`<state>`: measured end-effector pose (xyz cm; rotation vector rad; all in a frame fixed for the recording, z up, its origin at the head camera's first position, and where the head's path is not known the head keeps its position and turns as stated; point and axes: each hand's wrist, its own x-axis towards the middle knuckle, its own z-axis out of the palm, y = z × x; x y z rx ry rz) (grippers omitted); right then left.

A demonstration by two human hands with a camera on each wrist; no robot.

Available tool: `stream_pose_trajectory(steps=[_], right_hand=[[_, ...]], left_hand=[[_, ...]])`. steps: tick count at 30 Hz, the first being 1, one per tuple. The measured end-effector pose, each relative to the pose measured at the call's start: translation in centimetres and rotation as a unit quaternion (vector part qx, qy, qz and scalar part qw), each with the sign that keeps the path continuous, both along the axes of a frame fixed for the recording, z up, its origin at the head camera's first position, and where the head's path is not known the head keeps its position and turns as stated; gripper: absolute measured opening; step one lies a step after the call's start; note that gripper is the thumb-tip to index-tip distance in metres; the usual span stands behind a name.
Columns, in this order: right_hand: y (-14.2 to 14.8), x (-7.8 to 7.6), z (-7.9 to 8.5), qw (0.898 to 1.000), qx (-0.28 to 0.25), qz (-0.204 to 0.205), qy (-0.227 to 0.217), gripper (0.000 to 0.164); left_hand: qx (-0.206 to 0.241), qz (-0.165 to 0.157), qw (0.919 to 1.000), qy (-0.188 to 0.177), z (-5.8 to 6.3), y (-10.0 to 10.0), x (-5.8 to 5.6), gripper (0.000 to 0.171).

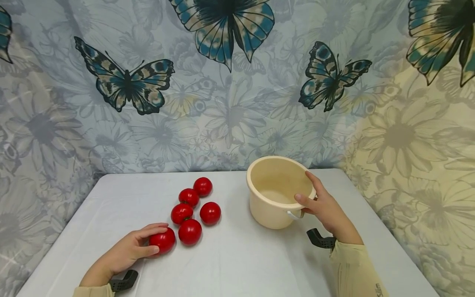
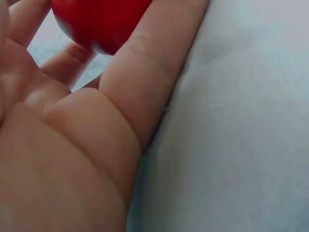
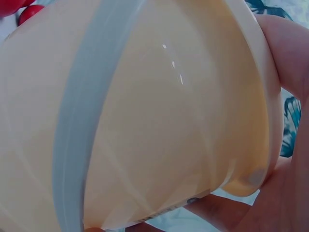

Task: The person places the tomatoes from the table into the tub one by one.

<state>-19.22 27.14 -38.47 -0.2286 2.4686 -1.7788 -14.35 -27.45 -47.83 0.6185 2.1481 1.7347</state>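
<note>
My left hand (image 1: 126, 251) holds a glossy red tomato (image 1: 165, 241) at the front left of the group, thumb on the near side and fingers over the far side. In the left wrist view the same tomato (image 2: 96, 21) shows beyond the palm, between the fingers. Several more tomatoes (image 1: 190, 232) lie just right of and behind it. My right hand (image 1: 328, 210) grips the right rim of a cream plastic bucket (image 1: 269, 212), its thumb over the edge. The bucket is slightly tilted, its inside bare. The right wrist view shows its pale handle (image 3: 87, 116) against the outer wall.
A white-covered table (image 1: 241, 264) carries everything. Behind it and at both sides hangs a cloth (image 1: 230, 136) printed with butterflies and flowers. Dark bands (image 1: 320, 239) sit at both wrists, by the yellow sleeves (image 1: 352, 268).
</note>
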Motion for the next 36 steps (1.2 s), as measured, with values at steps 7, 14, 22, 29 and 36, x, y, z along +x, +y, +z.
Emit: stream_pose_trajectory(steps=[7, 14, 22, 29, 36], right_hand=[[-0.1, 0.0, 0.0, 1.000, -0.009, 0.002, 0.000, 0.091], [-0.2, -0.1, -0.2, 1.000, -0.010, 0.008, 0.003, 0.090], [0.2, -0.3, -0.3, 1.000, -0.011, 0.018, 0.011, 0.087], [0.2, -0.4, -0.2, 0.998, -0.021, 0.046, 0.028, 0.083], [-0.1, -0.2, -0.3, 0.998, -0.022, 0.056, 0.025, 0.084]], left_hand=[[0.015, 0.015, 0.9987, -0.045, -0.3, -0.4, 0.0, 0.049], [0.056, 0.059, 0.9913, -0.104, 1.7, -0.9, 0.5, 0.053], [0.066, 0.074, 0.9929, -0.066, 4.1, -1.2, 0.0, 0.052], [0.053, 0.091, 0.9943, -0.020, 6.8, 1.1, -0.9, 0.050], [0.077, 0.068, 0.9946, 0.012, 9.9, 5.0, -2.7, 0.051]])
